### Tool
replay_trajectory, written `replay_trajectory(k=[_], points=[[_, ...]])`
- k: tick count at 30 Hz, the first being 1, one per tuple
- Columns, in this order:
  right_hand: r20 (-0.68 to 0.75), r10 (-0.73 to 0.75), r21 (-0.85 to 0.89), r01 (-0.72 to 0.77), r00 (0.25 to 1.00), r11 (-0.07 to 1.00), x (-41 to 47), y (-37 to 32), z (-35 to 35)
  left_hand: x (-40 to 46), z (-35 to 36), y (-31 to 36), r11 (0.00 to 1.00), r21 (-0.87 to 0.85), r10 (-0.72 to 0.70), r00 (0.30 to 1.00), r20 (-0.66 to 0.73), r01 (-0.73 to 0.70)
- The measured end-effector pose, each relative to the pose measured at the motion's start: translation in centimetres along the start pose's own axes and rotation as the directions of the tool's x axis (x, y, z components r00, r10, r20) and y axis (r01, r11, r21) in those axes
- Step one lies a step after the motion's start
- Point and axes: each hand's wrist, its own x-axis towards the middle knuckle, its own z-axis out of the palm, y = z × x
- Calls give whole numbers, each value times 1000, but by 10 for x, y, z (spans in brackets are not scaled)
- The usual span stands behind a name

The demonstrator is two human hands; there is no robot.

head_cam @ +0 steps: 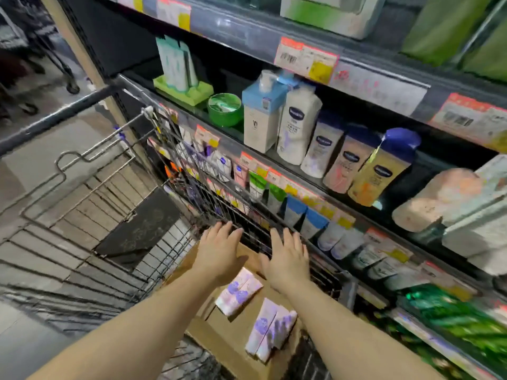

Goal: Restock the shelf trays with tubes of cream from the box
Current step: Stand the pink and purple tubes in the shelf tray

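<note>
Both hands (253, 256) spread flat over the box (219, 335) — tubes (270, 329) inside.

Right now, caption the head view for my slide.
Both open hands, left and right, reach over the cardboard box of cream tubes in the cart.

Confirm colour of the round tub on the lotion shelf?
Green round tub, paler lid; head view.

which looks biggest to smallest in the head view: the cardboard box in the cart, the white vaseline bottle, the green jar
1. cardboard box, largest, though nearness to the camera inflates it
2. white Vaseline bottle
3. green jar, smallest; it sits on the same shelf as the bottle, so that comparison is fair
</note>
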Motion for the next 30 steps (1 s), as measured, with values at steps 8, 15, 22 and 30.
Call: replay_trajectory(k=[8,15,22,30], points=[[164,318,104,-337,934,936,22,15,102,34,103,-59,984,-13,175,960,217,-176],[225,382,110,-413,896,904,33,34,176,49,201,-81,993,-99,103,909,403,-68],[327,482,258,-567,813,782,54,25,253,55,248,-86,954,-189,-98,839,535,233],[474,594,539,-748,649,387,62,17,301,61,270,-86,833,-253,-268,758,594,492]])
